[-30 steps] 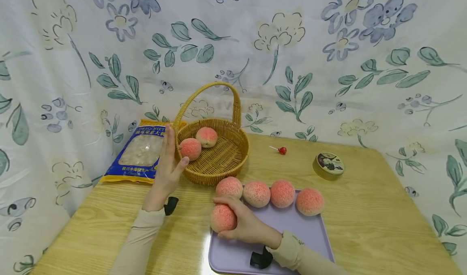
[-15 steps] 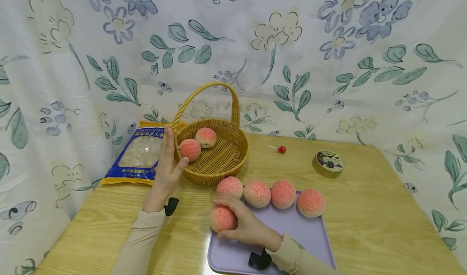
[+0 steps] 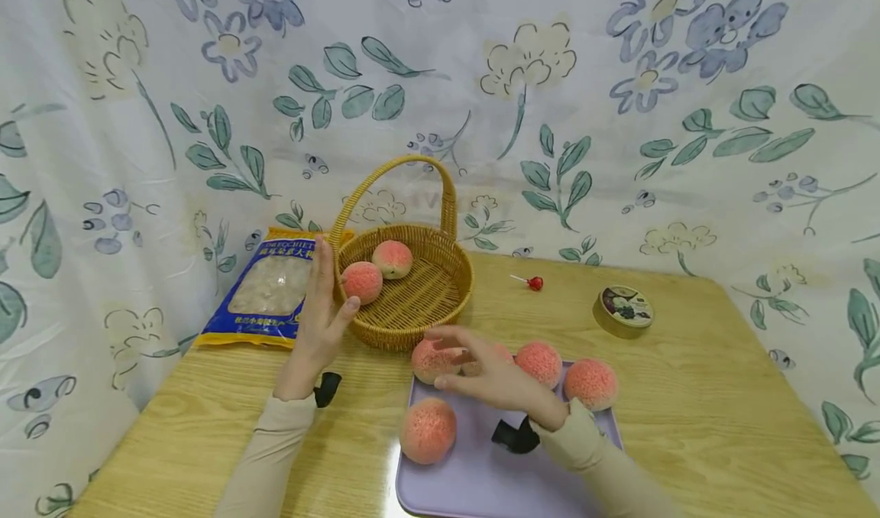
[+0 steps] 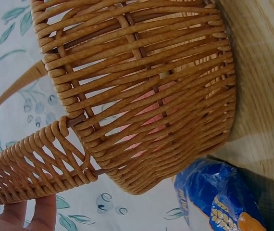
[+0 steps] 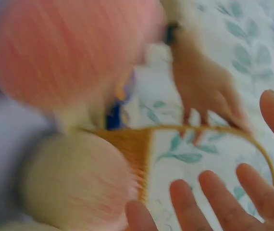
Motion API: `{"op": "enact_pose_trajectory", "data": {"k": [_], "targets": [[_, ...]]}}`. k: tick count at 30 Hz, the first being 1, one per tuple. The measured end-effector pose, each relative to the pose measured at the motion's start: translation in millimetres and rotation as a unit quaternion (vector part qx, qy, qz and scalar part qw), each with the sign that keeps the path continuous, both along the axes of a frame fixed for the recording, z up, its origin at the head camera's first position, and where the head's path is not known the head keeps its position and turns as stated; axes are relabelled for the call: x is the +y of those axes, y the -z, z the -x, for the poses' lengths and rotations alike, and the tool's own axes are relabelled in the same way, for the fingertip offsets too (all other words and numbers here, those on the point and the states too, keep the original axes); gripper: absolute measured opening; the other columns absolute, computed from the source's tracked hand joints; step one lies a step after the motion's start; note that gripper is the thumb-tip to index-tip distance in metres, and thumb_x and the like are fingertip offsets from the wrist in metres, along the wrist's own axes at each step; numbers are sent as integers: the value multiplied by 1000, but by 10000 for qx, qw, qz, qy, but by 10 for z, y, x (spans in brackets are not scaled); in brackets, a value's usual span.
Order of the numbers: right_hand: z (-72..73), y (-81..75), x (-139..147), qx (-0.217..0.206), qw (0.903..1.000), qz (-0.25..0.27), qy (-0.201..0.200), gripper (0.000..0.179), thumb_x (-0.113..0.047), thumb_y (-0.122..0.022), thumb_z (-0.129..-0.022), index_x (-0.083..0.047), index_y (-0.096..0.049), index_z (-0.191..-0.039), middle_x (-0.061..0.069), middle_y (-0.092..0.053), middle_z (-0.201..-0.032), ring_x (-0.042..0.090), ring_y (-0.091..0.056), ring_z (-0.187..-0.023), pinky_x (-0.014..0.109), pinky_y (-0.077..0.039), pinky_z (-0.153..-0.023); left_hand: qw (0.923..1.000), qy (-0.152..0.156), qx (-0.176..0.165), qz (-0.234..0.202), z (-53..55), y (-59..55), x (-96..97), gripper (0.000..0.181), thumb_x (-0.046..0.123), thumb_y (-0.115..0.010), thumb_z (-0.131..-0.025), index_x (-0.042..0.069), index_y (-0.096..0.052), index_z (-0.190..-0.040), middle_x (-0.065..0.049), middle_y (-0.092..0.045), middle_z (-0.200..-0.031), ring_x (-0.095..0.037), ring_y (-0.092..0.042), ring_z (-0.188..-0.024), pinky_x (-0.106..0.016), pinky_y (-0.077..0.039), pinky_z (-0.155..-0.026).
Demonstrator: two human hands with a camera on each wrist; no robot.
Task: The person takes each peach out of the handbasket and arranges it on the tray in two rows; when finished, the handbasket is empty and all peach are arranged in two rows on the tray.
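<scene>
My left hand (image 3: pixel 318 331) stands at the left side of a yellow wicker basket (image 3: pixel 402 338), its straight fingers against the handle's foot and the thumb apart. In the left wrist view, two fingertips show beside the basket's handle (image 4: pixel 31 156). Inside the basket lie two pink peaches (image 3: pixel 393 260). My right hand (image 3: pixel 491 373), holding nothing, hovers over the back row of peaches (image 3: pixel 538 364) on a purple tray (image 3: pixel 467 480). It partly hides two of them. A single peach (image 3: pixel 428 431) sits at the tray's left edge. The right wrist view shows spread fingers (image 5: pixel 223 202) near blurred peaches.
Left of the basket lies a blue-and-yellow bag of pasta (image 3: pixel 268 285). Toward the back right are a red lollipop (image 3: pixel 535 283) and a round tin (image 3: pixel 623 312). Behind the wooden table (image 3: pixel 715 426) hangs a floral curtain (image 3: pixel 440 82).
My right hand has let go of the peach at the tray's left edge and moved up and right over the back row. The left hand stays at the basket.
</scene>
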State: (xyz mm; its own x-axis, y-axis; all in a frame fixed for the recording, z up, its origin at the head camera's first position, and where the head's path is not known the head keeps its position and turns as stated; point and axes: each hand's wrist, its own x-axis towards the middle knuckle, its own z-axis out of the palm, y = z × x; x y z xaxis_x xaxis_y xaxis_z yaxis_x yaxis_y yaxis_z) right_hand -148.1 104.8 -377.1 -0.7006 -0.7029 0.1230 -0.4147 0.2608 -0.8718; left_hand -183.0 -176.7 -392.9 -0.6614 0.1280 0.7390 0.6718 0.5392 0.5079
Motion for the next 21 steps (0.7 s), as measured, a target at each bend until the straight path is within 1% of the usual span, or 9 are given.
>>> {"op": "enact_pose_trajectory", "data": {"k": [2, 5, 7, 9, 11, 13, 16, 19, 21], "targets": [[209, -104, -57, -297, 9990, 318, -85, 57, -12, -63, -94, -4, -38, -145, 20, -43, -147, 39, -44, -132, 56, -42, -103, 10000, -35, 20, -7, 5, -3, -32, 74, 55, -35, -100, 24, 1, -158, -7, 5, -165, -25, 4, -152, -51, -1, -122], [538, -234, -184, -530, 9970, 560, -56, 53, -8, -60, -95, -2, -39, -144, 21, -42, -148, 41, -43, -134, 52, -43, -104, 10000, -52, 31, -28, 7, 0, -66, 74, 55, -35, -100, 24, 1, -158, -8, 5, -165, -25, 5, -152, -53, 0, -121], [747, -313, -293, -674, 9963, 528, -12, 51, -10, -57, -97, -5, -40, -145, 18, -43, -148, 37, -44, -134, 46, -46, -103, 10000, -54, -2, -39, 3, 7, -78, 74, 55, -35, -100, 25, 2, -158, -9, 5, -165, -25, 5, -152, -55, -1, -121], [936, -381, -419, -751, 9965, 365, 43, 49, -15, -55, -99, -10, -41, -145, 13, -44, -148, 32, -46, -133, 41, -48, -101, 10000, -53, -20, -35, -5, 7, -81, 74, 54, -36, -101, 25, 2, -158, -9, 6, -165, -25, 5, -152, -57, -1, -120], [1106, -423, -558, -966, 9951, 199, 42, 49, -20, -54, -100, -14, -40, -146, 10, -44, -150, 28, -47, -133, 41, -49, -100, 9999, -98, -76, -23, -16, 5, -74, 74, 55, -35, -100, 25, 2, -157, -9, 6, -165, -25, 4, -152, -58, -2, -120], [1246, -437, -688, -1237, 9923, 42, -26, 49, -22, -52, -101, -14, -38, -147, 11, -40, -152, 31, -45, -135, 46, -48, -101, 9998, -150, -101, 6, -22, 2, -61, 74, 56, -34, -100, 25, 2, -157, -12, 5, -165, -24, 3, -152, -58, -2, -120], [1397, -404, -855, -1734, 9847, -160, -71, 53, -23, -50, -102, -12, -32, -151, 15, -34, -155, 36, -40, -138, 56, -42, -105, 9997, -193, -148, 34, -27, 2, -30, 75, 58, -32, -100, 25, 3, -157, -16, 3, -164, -22, 3, -153, -59, -3, -119], [1513, -304, -991, -2116, 9771, -210, -7, 56, -22, -47, -103, -8, -26, -153, 18, -30, -156, 40, -36, -140, 61, -36, -107, 9998, -159, -136, 43, -34, 4, -5, 75, 56, -34, -100, 23, 1, -158, -15, 2, -164, -22, 2, -152, -59, -5, -119], [1580, -223, -1092, -2214, 9749, -200, 117, 58, -24, -47, -102, -8, -25, -153, 18, -32, -155, 40, -37, -139, 60, -36, -107, 9998, -157, -135, 34, -42, 2, 3, 75, 56, -35, -100, 22, 1, -158, -12, 3, -165, -21, 2, -153, -58, -5, -120]]}}
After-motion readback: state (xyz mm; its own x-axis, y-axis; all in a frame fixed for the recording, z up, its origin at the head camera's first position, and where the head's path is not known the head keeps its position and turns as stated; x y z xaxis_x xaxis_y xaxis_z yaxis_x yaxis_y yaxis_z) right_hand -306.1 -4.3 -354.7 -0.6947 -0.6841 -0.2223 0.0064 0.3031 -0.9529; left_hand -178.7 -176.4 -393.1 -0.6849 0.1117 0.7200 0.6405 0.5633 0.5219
